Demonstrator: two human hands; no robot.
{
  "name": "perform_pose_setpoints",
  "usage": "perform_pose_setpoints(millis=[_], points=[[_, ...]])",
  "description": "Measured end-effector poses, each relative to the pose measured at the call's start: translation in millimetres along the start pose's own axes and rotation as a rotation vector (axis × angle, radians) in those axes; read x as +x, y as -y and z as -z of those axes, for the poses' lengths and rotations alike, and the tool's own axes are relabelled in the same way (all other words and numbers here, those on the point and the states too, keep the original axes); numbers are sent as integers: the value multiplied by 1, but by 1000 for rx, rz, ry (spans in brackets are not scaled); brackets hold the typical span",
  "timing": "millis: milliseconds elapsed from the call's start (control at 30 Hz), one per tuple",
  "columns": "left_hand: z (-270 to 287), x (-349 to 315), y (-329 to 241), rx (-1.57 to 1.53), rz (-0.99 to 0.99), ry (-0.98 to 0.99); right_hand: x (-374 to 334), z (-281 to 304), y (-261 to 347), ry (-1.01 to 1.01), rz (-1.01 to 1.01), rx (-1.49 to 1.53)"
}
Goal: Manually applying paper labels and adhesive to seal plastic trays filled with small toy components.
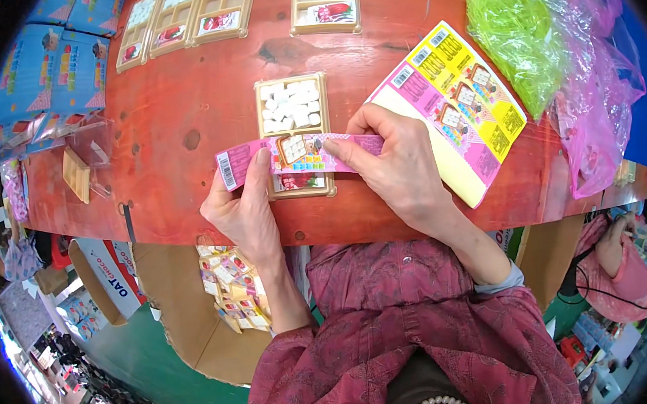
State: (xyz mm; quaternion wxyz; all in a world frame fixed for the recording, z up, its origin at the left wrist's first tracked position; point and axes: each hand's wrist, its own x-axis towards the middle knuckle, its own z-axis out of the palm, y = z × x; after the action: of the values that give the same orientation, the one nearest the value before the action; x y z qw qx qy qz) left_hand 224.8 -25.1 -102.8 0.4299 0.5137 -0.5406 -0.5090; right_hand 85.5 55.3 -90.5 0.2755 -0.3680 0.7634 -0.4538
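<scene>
A pink label strip is held level by both bare hands across a shallow tray on a red wooden table; whether the two touch cannot be told. One end is pinched between thumb and fingers by the left hand, the other side is gripped likewise by the right hand, seemingly so that the strip is kept taut and square to the tray. White pieces are held in the tray's far compartment. On the strip, a barcode, a tray picture and small coloured blocks are printed. A yellow-and-pink label sheet, with matching barcodes and pictures, is laid beside the right hand, presumably for easy reach
</scene>
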Motion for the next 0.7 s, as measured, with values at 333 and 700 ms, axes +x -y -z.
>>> perform_pose_setpoints(millis=[333, 700], points=[[6, 11, 6, 151, -84, 0, 5, -8, -1, -11, 47, -61], [4, 16, 16, 240, -131, -8, 10, -15, -9, -52, 66, -136]])
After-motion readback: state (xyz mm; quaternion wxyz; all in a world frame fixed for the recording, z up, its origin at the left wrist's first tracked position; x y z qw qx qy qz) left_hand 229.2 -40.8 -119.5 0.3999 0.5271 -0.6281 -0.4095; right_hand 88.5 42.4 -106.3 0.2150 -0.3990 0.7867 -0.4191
